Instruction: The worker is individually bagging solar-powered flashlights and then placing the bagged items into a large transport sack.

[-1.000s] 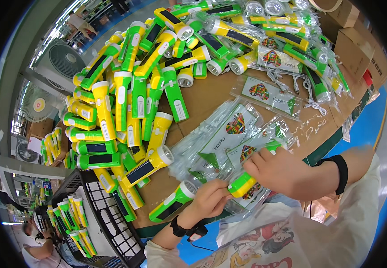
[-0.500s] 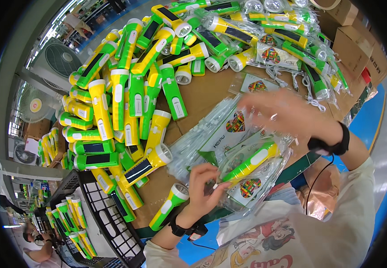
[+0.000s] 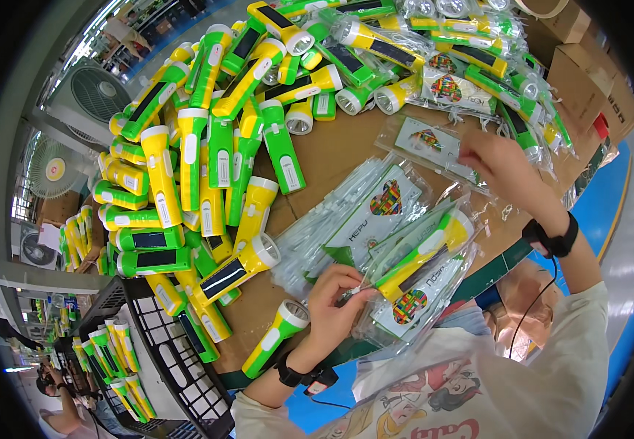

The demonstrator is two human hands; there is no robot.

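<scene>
The left hand [image 3: 337, 304] pinches the lower left corner of a clear plastic bag [image 3: 377, 325], which holds one green-and-yellow flashlight [image 3: 427, 252] and a printed card [image 3: 434, 282]; this bag lies at the tabletop's near edge. The right hand [image 3: 494, 162] has its fingers curled together over a second bagged card [image 3: 423, 143], toward the right edge; I cannot tell whether it grips anything.

A stack of clear bags [image 3: 306, 245] lies between the two. Left of it, one loose flashlight [image 3: 277, 338] rests near the dark green near edge. Beyond the near left corner, a black plastic crate [image 3: 204, 388] has at least six flashlights beside it or in it; which, I cannot tell.

Brown cardboard covers the tabletop [image 3: 324, 161], showing bare between the stack and the loose flashlight pile [image 3: 207, 146], too overlapped to count. Bagged flashlights [image 3: 470, 58] crowd the far right corner, next to at least two cartons [image 3: 576, 84].
</scene>
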